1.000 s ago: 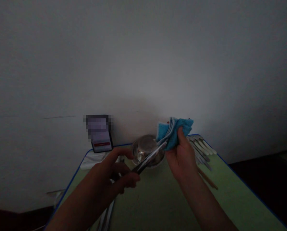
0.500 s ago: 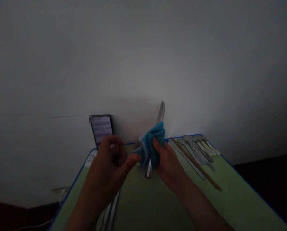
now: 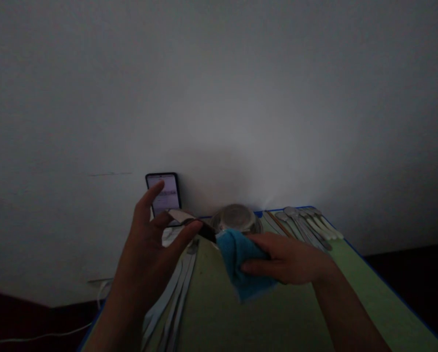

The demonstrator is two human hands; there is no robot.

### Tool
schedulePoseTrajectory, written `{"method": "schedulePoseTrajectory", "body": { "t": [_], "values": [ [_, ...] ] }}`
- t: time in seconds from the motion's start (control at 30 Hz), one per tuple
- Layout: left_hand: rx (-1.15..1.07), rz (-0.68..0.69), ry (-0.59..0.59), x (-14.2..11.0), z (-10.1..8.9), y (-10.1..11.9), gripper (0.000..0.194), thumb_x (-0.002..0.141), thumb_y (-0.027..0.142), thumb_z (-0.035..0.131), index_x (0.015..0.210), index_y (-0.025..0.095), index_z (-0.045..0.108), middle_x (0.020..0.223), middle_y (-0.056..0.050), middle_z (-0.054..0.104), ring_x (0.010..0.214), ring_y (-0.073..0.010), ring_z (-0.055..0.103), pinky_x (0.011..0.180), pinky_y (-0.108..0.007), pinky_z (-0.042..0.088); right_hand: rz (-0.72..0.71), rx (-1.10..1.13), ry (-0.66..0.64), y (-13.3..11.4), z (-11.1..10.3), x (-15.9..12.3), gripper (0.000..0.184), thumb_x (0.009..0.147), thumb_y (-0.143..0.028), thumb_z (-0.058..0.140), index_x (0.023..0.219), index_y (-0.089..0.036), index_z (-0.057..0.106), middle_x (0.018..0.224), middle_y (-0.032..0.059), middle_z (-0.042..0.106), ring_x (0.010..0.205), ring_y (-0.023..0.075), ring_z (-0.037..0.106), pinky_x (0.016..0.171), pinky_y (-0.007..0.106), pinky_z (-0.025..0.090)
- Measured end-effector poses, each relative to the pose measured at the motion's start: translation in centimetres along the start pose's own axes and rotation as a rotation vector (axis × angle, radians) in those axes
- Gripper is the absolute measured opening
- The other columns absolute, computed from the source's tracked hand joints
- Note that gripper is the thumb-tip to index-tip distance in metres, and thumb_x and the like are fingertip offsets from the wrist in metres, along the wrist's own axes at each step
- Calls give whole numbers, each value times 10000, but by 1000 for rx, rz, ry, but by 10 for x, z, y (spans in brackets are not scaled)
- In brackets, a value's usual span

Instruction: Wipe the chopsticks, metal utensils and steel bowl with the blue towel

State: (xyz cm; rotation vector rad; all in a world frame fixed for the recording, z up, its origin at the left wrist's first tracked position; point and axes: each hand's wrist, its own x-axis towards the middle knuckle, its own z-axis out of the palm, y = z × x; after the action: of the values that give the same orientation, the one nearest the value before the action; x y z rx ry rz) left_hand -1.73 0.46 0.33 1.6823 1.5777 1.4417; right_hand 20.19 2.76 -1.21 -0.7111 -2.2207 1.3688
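Note:
Between the thumb and fingers of my left hand is one end of a shiny metal piece of cutlery; its exact kind is unclear in the dim light. The index finger is raised, in front of the phone. My right hand grips a blue cloth, which covers the other end of the cutlery. The cutlery lies tilted across the gap between my hands, above the table. Just behind the cloth is a round metal bowl, seemingly upside down.
A phone leans upright against the wall. Long metal cutlery lies at the table's left. Along the right back lie several spoons, white-handled cutlery and a brown stick. The green table has a blue edge.
The cutlery has swung from upright to slanting left, and my left hand now pinches its end. My right hand and the cloth have turned and shifted right and down, exposing the bowl.

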Motion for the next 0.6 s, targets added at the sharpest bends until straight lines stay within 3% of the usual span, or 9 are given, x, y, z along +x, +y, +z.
{"method": "schedulePoseTrajectory", "body": {
  "t": [0.13,0.2,0.4,0.6],
  "values": [
    [-102,-24,-49,1,-2,-3,892,699,307,691,1383,322,119,796,39,663,833,-209,654,824,-412,491,75,-86,-39,2,-8,-6,249,804,-327,522,973,-175,623,702,-15,598,571,75,490,505,155,402],
    [-119,-44,-36,2,-3,-6,885,690,308,696,1378,329,140,780,42,654,838,-215,650,821,-419,491,108,-85,11,6,-13,-11,247,795,-337,535,958,-178,632,700,-13,602,575,81,503,503,160,405],
    [-131,-175,-43,5,-12,-12,471,660,356,717,1078,242,535,781,18,671,815,-204,650,775,-339,503,179,-78,240,17,-31,-26,220,750,-372,586,849,-186,649,668,-16,598,543,86,511,468,176,404],
    [-84,-178,-24,8,-18,-22,445,688,375,677,1096,259,543,837,21,673,864,-183,629,788,-282,484,199,177,639,23,-44,-33,268,712,-391,629,873,-177,647,663,-13,618,490,74,512,460,189,437]
  ]
}}
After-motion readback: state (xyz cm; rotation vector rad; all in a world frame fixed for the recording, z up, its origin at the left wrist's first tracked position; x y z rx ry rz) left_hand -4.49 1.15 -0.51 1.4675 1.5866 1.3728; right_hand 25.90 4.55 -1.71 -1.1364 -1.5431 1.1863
